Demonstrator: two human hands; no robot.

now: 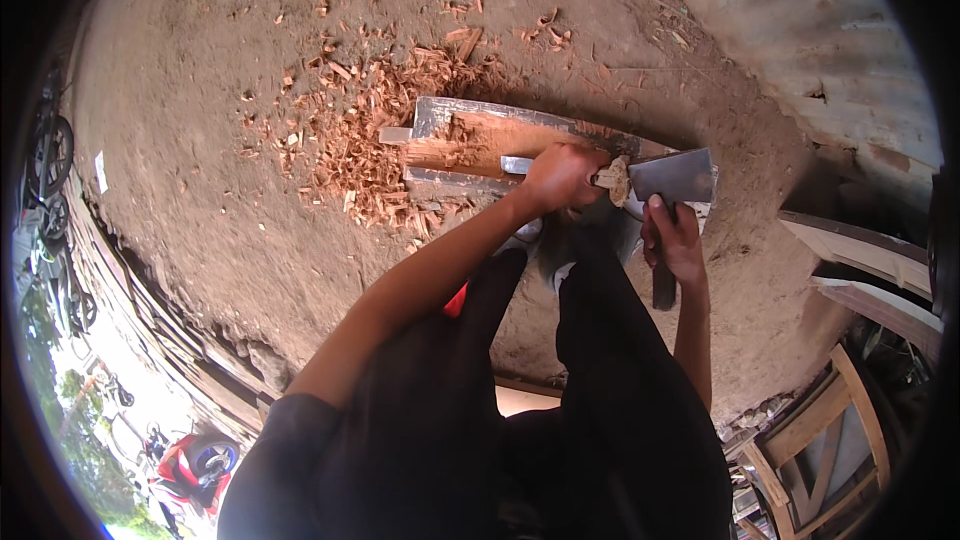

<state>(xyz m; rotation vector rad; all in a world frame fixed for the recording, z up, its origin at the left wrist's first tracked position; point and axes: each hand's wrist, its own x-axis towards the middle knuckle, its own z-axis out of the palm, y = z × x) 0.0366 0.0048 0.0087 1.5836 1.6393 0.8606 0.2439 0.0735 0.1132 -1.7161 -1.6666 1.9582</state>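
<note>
My left hand [565, 178] is closed around a chisel whose flat metal blade [516, 165] points left over a hollowed wooden block [490, 112]. The chisel's wooden handle, frayed at its end [619, 181], sticks out on the right of my fist. My right hand [676, 240] grips a cleaver by its dark handle [664, 288]. The cleaver's broad grey blade [675, 177] is right beside the frayed handle end; whether they touch, I cannot tell. Reddish bare wood shows inside the block, and its outer faces are dark and worn. My hands and the cleaver hide its right part.
Reddish wood shavings [370, 145] lie heaped on the dirt floor [200, 140] to the left of the block. Corrugated metal sheet [820, 50] stands at the far right. Wooden frames [840, 430] lean at the near right. Stacked planks [150, 310] and a red motorcycle [190, 470] are on the left.
</note>
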